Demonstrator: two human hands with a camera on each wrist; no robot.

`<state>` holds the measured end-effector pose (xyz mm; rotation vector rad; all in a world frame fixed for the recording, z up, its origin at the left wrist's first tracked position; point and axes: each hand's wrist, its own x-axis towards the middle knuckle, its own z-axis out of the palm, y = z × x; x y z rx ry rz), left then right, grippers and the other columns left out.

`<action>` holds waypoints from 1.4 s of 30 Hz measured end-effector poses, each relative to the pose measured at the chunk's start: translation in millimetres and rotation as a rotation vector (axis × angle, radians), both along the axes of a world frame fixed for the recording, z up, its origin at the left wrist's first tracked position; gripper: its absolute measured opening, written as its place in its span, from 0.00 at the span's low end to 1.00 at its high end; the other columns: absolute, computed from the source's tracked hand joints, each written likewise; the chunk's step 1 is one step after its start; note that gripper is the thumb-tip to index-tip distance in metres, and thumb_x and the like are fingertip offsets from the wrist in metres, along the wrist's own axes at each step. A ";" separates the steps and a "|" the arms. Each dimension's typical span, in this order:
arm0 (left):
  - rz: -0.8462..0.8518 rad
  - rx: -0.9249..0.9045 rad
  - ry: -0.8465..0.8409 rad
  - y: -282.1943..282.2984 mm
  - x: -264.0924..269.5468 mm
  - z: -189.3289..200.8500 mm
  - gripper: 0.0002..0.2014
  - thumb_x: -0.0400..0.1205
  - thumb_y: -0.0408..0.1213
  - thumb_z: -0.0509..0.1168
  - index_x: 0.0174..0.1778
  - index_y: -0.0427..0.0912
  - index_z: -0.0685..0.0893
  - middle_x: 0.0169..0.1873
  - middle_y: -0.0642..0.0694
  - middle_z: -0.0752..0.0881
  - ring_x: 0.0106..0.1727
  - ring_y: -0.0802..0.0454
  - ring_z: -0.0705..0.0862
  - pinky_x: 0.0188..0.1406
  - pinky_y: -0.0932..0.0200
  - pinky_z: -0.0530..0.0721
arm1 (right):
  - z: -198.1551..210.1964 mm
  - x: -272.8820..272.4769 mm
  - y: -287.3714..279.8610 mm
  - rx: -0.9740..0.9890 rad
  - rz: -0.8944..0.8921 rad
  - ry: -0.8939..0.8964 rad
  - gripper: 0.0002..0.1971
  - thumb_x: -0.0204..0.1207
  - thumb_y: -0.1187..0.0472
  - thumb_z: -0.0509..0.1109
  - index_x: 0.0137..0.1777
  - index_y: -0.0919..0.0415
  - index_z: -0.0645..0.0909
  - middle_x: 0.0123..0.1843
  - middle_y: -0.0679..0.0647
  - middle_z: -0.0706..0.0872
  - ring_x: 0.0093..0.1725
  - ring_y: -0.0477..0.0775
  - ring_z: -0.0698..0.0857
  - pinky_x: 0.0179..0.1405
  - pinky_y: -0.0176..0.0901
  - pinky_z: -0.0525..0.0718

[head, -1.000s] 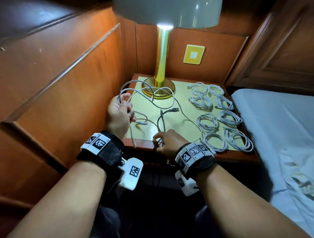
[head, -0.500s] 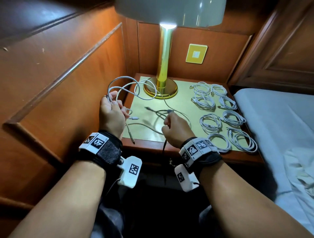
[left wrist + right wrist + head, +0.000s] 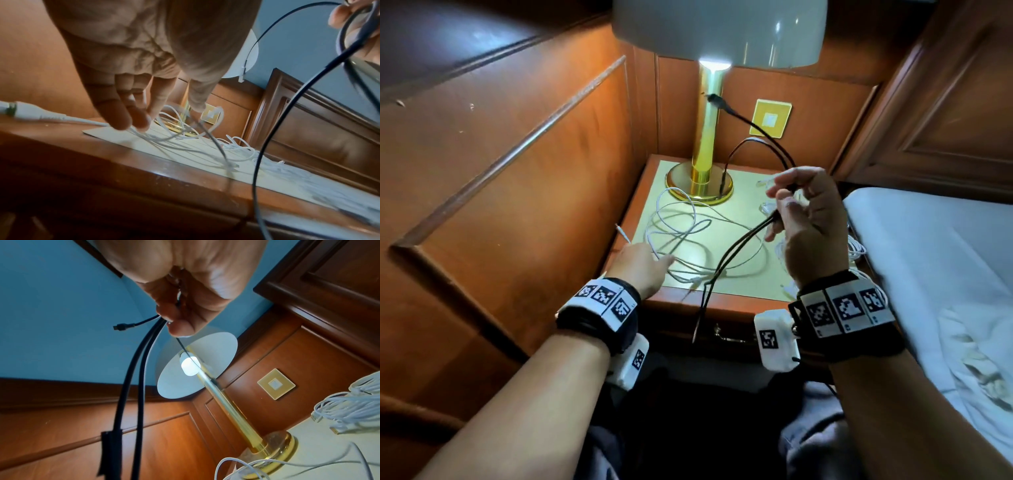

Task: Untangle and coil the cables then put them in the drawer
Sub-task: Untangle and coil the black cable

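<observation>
My right hand (image 3: 786, 202) is raised above the nightstand (image 3: 688, 305) and pinches a black cable (image 3: 753, 126). One plug end (image 3: 120, 326) sticks up toward the lamp, and two strands hang down over the front edge. A loose white cable (image 3: 681, 233) lies in wide loops on the nightstand's left half. My left hand (image 3: 654, 265) is low at the front left corner, its straight fingertips (image 3: 133, 123) touching that white cable (image 3: 164, 138). The drawer (image 3: 726, 337) under the top is closed.
A brass lamp (image 3: 705, 137) with a white shade stands at the back of the nightstand. Several coiled white cables (image 3: 349, 405) lie on its right side, mostly hidden behind my right hand in the head view. A wood-panelled wall (image 3: 534, 171) is close on the left and a bed (image 3: 928, 257) on the right.
My right hand has lifted the black cable up and to the right, free of the white one. My left hand has come down and released the white loops onto the nightstand.
</observation>
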<state>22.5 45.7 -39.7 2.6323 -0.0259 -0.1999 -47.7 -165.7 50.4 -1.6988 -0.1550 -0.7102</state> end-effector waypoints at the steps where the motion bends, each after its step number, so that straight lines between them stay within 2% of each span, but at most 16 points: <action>1: 0.002 0.031 0.016 0.0 -1.2 -1.3 0.25 0.85 0.57 0.63 0.33 0.39 0.76 0.47 0.30 0.87 0.39 0.39 0.78 0.34 0.52 0.69 | 3.0 -1.6 -2.6 0.006 -0.010 -0.008 0.10 0.84 0.76 0.58 0.53 0.63 0.77 0.46 0.54 0.82 0.27 0.45 0.76 0.26 0.47 0.80; 4: 0.043 0.103 0.024 2.3 -5.9 1.1 0.28 0.84 0.60 0.64 0.28 0.39 0.73 0.40 0.33 0.86 0.36 0.41 0.78 0.30 0.52 0.67 | 6.0 -7.0 -8.4 0.035 0.008 -0.007 0.12 0.84 0.77 0.57 0.52 0.62 0.77 0.45 0.55 0.81 0.26 0.48 0.74 0.25 0.44 0.79; 7: 0.040 0.057 -0.071 4.5 -13.4 11.2 0.21 0.84 0.57 0.66 0.41 0.39 0.80 0.42 0.42 0.85 0.43 0.43 0.80 0.40 0.54 0.75 | -0.4 -17.1 -7.8 0.087 0.096 0.032 0.12 0.83 0.77 0.58 0.52 0.61 0.78 0.45 0.60 0.81 0.27 0.55 0.74 0.24 0.43 0.79; 9: -0.049 -0.146 -0.139 3.1 -21.0 15.6 0.13 0.85 0.51 0.67 0.52 0.43 0.82 0.45 0.48 0.84 0.47 0.47 0.82 0.46 0.55 0.77 | -7.6 -28.2 -5.0 0.143 0.196 0.081 0.09 0.81 0.74 0.60 0.52 0.61 0.77 0.45 0.60 0.81 0.29 0.54 0.75 0.23 0.43 0.79; 12: -0.223 -0.543 -0.138 -6.0 -52.2 25.5 0.07 0.87 0.41 0.64 0.58 0.47 0.85 0.47 0.51 0.88 0.41 0.51 0.87 0.48 0.48 0.87 | -19.3 -51.6 0.4 0.223 0.325 0.191 0.09 0.79 0.76 0.63 0.53 0.62 0.76 0.44 0.60 0.81 0.29 0.52 0.79 0.25 0.46 0.82; 15: -0.306 -0.937 0.103 -17.5 -98.3 38.5 0.15 0.87 0.44 0.59 0.54 0.42 0.88 0.45 0.42 0.90 0.40 0.47 0.87 0.43 0.50 0.84 | -25.2 -81.7 5.8 0.203 0.347 0.305 0.07 0.80 0.75 0.69 0.52 0.63 0.80 0.42 0.59 0.86 0.28 0.58 0.84 0.33 0.50 0.88; 17: -0.396 -1.037 0.240 -20.8 -125.2 44.4 0.20 0.86 0.50 0.57 0.46 0.39 0.89 0.40 0.36 0.90 0.36 0.40 0.85 0.41 0.51 0.81 | -25.3 -104.0 7.2 0.198 0.351 0.350 0.05 0.78 0.70 0.72 0.52 0.65 0.82 0.44 0.61 0.90 0.33 0.59 0.88 0.36 0.50 0.90; 19: -0.510 -0.955 0.198 -22.0 -149.1 44.2 0.19 0.87 0.49 0.61 0.43 0.38 0.87 0.32 0.38 0.87 0.29 0.44 0.80 0.33 0.53 0.78 | -26.9 -124.7 3.9 0.210 0.322 0.400 0.03 0.80 0.69 0.70 0.52 0.66 0.83 0.44 0.60 0.92 0.35 0.55 0.89 0.36 0.47 0.90; 22: -0.469 -0.744 -0.033 -20.0 -179.8 38.8 0.08 0.86 0.38 0.68 0.43 0.42 0.90 0.24 0.51 0.81 0.26 0.55 0.75 0.28 0.58 0.72 | -40.3 -150.8 -6.6 0.066 0.249 0.448 0.08 0.82 0.73 0.67 0.53 0.61 0.84 0.36 0.55 0.92 0.33 0.52 0.89 0.35 0.45 0.88; 26: -0.435 -0.691 -0.234 -15.3 -207.7 38.7 0.06 0.85 0.34 0.70 0.45 0.45 0.92 0.24 0.57 0.80 0.28 0.61 0.76 0.33 0.61 0.76 | -63.5 -180.3 -17.2 -0.290 0.165 0.469 0.08 0.78 0.67 0.74 0.47 0.51 0.87 0.38 0.48 0.93 0.36 0.48 0.91 0.42 0.45 0.89; 30: -0.491 -0.553 -0.437 -13.7 -221.4 40.9 0.06 0.85 0.33 0.68 0.49 0.40 0.91 0.26 0.58 0.80 0.30 0.63 0.79 0.39 0.73 0.76 | -77.0 -199.8 -25.6 -0.456 0.052 0.403 0.02 0.73 0.56 0.81 0.45 0.51 0.93 0.37 0.45 0.90 0.39 0.42 0.88 0.46 0.39 0.85; 34: -0.437 -0.580 -0.516 -14.5 -228.2 29.0 0.08 0.87 0.33 0.64 0.48 0.41 0.89 0.29 0.53 0.85 0.33 0.59 0.82 0.44 0.70 0.79 | -87.9 -210.0 -30.5 -0.440 0.016 0.373 0.02 0.73 0.57 0.81 0.40 0.51 0.91 0.37 0.45 0.85 0.38 0.40 0.84 0.42 0.27 0.77; 36: -0.396 -0.578 -0.522 -19.5 -227.8 20.6 0.08 0.87 0.34 0.64 0.47 0.42 0.89 0.32 0.53 0.87 0.37 0.58 0.85 0.46 0.69 0.80 | -94.5 -213.2 -33.3 -0.404 0.024 0.460 0.08 0.79 0.55 0.75 0.39 0.53 0.86 0.35 0.45 0.86 0.34 0.39 0.82 0.40 0.29 0.77; 39: -0.360 -0.506 -0.605 -25.9 -218.8 13.9 0.09 0.85 0.36 0.64 0.48 0.40 0.90 0.42 0.51 0.89 0.46 0.57 0.86 0.54 0.65 0.82 | -105.6 -215.0 -35.0 -0.162 0.054 0.555 0.14 0.85 0.51 0.66 0.38 0.54 0.79 0.27 0.47 0.82 0.28 0.48 0.80 0.37 0.47 0.81; 40: -0.351 -0.479 -0.624 -27.9 -215.5 12.1 0.10 0.85 0.36 0.64 0.48 0.40 0.90 0.44 0.51 0.88 0.48 0.55 0.86 0.56 0.64 0.82 | -107.9 -216.4 -35.4 -0.057 0.068 0.564 0.15 0.86 0.51 0.65 0.37 0.54 0.77 0.24 0.46 0.77 0.24 0.50 0.77 0.30 0.47 0.80; 42: -0.330 -0.482 -0.606 -31.5 -212.2 7.4 0.09 0.86 0.37 0.64 0.47 0.41 0.90 0.42 0.53 0.88 0.45 0.58 0.85 0.54 0.59 0.84 | -107.5 -219.7 -34.1 0.173 0.153 0.601 0.15 0.88 0.53 0.62 0.38 0.56 0.74 0.21 0.46 0.67 0.17 0.46 0.65 0.18 0.37 0.67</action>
